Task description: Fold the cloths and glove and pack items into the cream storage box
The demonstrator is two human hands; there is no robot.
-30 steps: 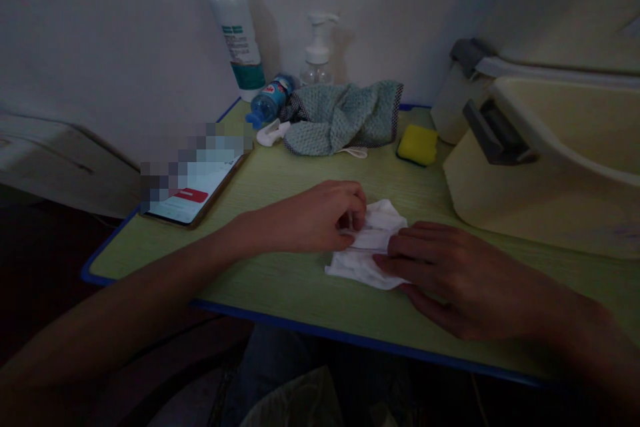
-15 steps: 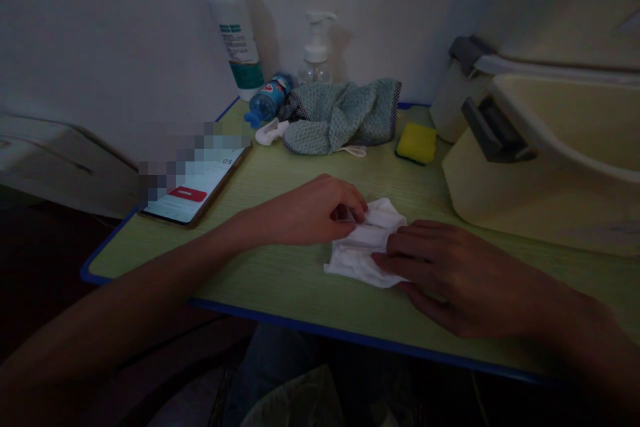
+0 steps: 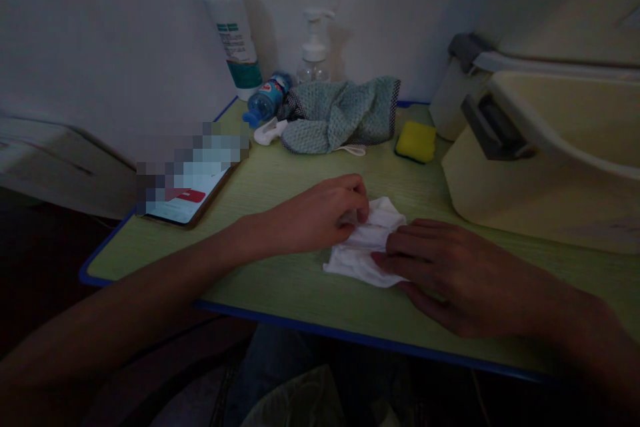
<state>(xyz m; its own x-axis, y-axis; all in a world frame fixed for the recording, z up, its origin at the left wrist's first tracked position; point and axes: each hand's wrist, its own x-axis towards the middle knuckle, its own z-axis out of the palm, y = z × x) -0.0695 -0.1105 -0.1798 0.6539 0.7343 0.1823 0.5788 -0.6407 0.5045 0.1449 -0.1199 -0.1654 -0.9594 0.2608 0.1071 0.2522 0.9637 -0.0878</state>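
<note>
A small white tissue (image 3: 363, 255), creased and partly folded, lies on the green tabletop in front of me. My left hand (image 3: 330, 210) is at its upper left part, fingers curled inward and thumb below, closed on the edge. From the right, my right hand (image 3: 450, 273) rests over the tissue's right side. Its fingers are bent and press on the tissue, with the thumb at the lower edge. My fingers hide part of the tissue's right side.
Left on the green table (image 3: 280, 280) lies a phone (image 3: 200, 177). Behind are a white bottle (image 3: 233, 40), a blue bottle (image 3: 267, 100) on its side, a pump bottle (image 3: 314, 57), a grey-green cloth (image 3: 345, 113) and a yellow sponge (image 3: 416, 141). A cream bin (image 3: 500, 193) stands right.
My left hand has shifted slightly, its fingers curling more over the tissue and its wrist a little lower. The right hand and the tissue stay nearly in place.
</note>
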